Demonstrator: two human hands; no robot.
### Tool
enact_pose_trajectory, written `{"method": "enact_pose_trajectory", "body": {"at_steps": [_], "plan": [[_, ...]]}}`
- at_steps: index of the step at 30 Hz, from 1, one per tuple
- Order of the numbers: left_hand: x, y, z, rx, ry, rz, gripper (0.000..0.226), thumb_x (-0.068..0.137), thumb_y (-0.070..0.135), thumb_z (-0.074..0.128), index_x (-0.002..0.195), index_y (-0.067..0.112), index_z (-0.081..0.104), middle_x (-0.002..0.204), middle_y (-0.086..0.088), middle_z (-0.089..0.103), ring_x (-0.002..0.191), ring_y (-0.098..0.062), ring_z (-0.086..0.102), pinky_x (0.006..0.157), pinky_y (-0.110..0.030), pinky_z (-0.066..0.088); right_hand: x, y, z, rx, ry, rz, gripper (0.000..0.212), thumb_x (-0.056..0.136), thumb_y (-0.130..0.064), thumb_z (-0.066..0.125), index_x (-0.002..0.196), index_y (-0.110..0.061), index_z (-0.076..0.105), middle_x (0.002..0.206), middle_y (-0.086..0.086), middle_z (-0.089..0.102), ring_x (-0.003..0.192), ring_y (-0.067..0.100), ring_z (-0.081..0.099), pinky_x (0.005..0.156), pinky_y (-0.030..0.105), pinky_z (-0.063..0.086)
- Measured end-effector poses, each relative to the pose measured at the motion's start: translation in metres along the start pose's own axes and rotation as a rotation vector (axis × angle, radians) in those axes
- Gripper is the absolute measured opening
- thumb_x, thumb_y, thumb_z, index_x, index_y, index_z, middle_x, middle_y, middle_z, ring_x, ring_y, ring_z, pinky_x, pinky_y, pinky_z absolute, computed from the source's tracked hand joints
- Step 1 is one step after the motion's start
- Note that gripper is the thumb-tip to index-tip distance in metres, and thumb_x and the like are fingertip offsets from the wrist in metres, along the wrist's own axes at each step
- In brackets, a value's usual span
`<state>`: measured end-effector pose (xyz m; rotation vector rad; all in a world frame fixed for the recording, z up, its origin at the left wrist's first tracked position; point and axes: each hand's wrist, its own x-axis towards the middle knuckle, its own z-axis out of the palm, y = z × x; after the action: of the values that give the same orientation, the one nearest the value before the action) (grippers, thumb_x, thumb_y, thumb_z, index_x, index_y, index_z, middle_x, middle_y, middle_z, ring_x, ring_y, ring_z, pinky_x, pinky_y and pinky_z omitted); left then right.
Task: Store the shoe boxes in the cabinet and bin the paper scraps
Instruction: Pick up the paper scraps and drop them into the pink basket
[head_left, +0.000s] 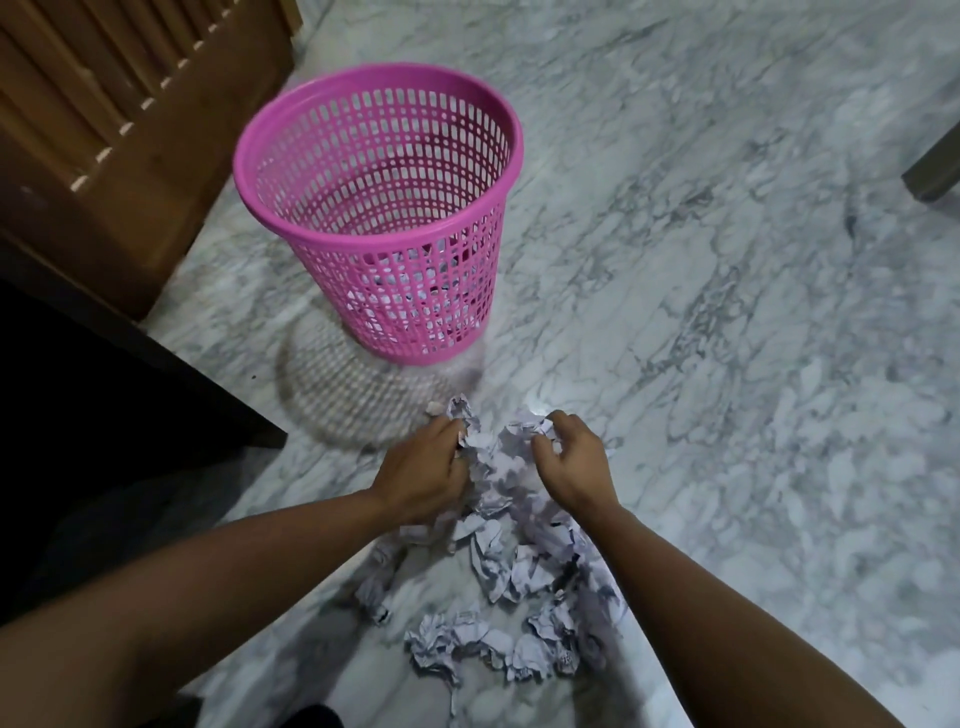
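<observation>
Both hands, left hand (423, 470) & right hand (569, 457), grasp crumpled paper scraps (498, 561) on floor; next: lift into pink bin (379, 208) nearby.

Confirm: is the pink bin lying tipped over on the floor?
No, the pink bin stands upright on the marble floor, rim up, beyond the paper scraps.

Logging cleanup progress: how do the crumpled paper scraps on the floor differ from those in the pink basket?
The crumpled white paper scraps on the marble floor are many, spread loose, gathered by both hands. The scraps inside the pink mesh plastic basket are few, visible only through its holes. Both look like crumpled white paper.
</observation>
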<state>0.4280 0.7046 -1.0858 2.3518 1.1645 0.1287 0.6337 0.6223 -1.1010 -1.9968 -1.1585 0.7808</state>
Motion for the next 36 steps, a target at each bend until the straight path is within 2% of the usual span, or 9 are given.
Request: {"method": "enact_pose_trajectory", "body": {"at_steps": [5,9,13,19,21,24,28,31,36], "plan": [[0.02,0.029,-0.03,-0.122,0.152,-0.007,0.006,0.086,0.022,0.043,0.089,0.018,0.039,0.088,0.003,0.046,0.063,-0.018,0.043,0.054,-0.033,0.029,0.021,-0.036,-0.019,0.3,0.114,-0.011,0.02,0.091,-0.028,0.053,0.071,-0.025,0.054,0.07,-0.009,0.053,0.068,0.011,0.05,0.067,0.035,0.048],[0.033,0.053,-0.062,-0.254,0.298,0.021,0.014,0.087,0.011,0.045,0.095,0.022,0.039,0.08,0.009,0.04,0.058,-0.009,0.038,0.051,-0.032,0.022,0.045,-0.08,-0.046,0.581,0.265,-0.077,0.032,0.09,-0.025,0.05,0.072,0.0,0.043,0.068,0.005,0.038,0.066,0.017,0.036,0.063,0.036,0.033],[0.047,0.084,-0.115,-0.384,0.495,0.101,0.015,0.084,0.009,0.041,0.097,0.014,0.045,0.085,0.0,0.047,0.071,-0.024,0.049,0.057,-0.05,0.041,0.072,-0.153,-0.077,0.795,0.309,-0.246,0.03,0.097,-0.019,0.047,0.073,-0.002,0.045,0.066,0.007,0.038,0.061,0.015,0.032,0.056,0.028,0.027],[0.087,0.087,-0.227,-0.389,0.859,0.067,0.016,0.087,0.015,0.046,0.101,0.008,0.05,0.103,-0.012,0.053,0.087,-0.023,0.053,0.074,-0.046,0.044,0.121,-0.269,-0.093,0.418,0.206,-0.539,0.024,0.094,-0.022,0.052,0.071,-0.02,0.047,0.068,-0.007,0.047,0.066,0.01,0.043,0.062,0.031,0.035],[0.109,0.065,-0.258,-0.263,0.791,-0.149,0.024,0.089,0.021,0.048,0.11,0.012,0.054,0.118,-0.012,0.054,0.103,-0.028,0.057,0.085,-0.042,0.046,0.144,-0.292,-0.092,0.142,0.134,-0.549,0.017,0.094,-0.029,0.053,0.079,-0.024,0.058,0.077,-0.007,0.062,0.075,0.011,0.057,0.067,0.032,0.041],[0.133,0.037,-0.284,-0.098,0.463,-0.348,0.03,0.082,0.027,0.058,0.108,0.011,0.06,0.117,-0.018,0.062,0.098,-0.033,0.063,0.076,-0.039,0.051,0.178,-0.312,-0.091,-0.277,-0.12,-0.46,0.045,0.099,-0.028,0.057,0.143,-0.017,0.057,0.139,0.009,0.063,0.12,0.024,0.062,0.094,0.026,0.047],[0.142,0.03,-0.286,-0.104,0.249,-0.375,0.035,0.088,0.018,0.063,0.122,0.022,0.057,0.1,0.0,0.065,0.094,-0.022,0.065,0.081,-0.035,0.056,0.195,-0.32,-0.094,-0.278,-0.259,-0.405,0.059,0.097,-0.007,0.053,0.154,-0.02,0.044,0.142,0.006,0.061,0.105,0.016,0.063,0.062,0.007,0.048],[0.141,0.033,-0.277,-0.127,0.469,-0.285,0.045,0.083,0.03,0.058,0.127,0.028,0.059,0.122,0.001,0.067,0.097,-0.022,0.068,0.083,-0.042,0.06,0.192,-0.304,-0.1,-0.147,-0.068,-0.456,0.047,0.091,-0.009,0.049,0.134,-0.019,0.065,0.127,0.002,0.071,0.105,0.011,0.068,0.086,0.021,0.054],[0.084,0.066,-0.213,-0.093,0.757,0.313,0.012,0.09,0.017,0.058,0.098,0.015,0.066,0.096,0.003,0.062,0.093,-0.015,0.056,0.077,-0.029,0.047,0.152,-0.206,-0.104,0.301,0.376,-0.349,0.029,0.082,-0.014,0.046,0.094,-0.022,0.071,0.079,-0.003,0.072,0.069,0.011,0.066,0.067,0.024,0.051]]}}
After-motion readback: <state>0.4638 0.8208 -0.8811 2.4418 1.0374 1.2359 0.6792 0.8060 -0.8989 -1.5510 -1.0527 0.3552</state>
